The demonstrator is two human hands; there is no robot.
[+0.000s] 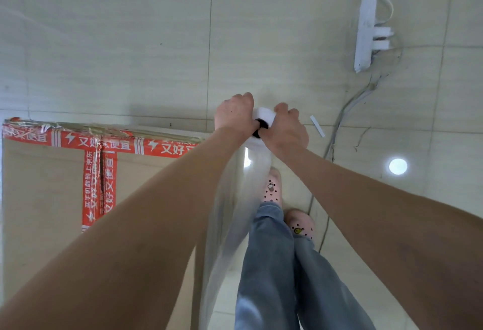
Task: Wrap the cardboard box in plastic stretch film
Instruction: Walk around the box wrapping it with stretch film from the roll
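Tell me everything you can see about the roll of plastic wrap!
The roll of plastic wrap is white with a dark hole at its core. The left hand and the right hand grip it, one at each side, out in front of the person above the tiled floor. A thin, cloudy, see-through sheet is pulled off it and runs back beside the cardboard box.

Cardboard box (52,186) to your left; film roll (264,115) right of the box's far corner; film sheet (230,212) trailing near along the box's right side; power strip (364,34) far right on the floor (130,42).
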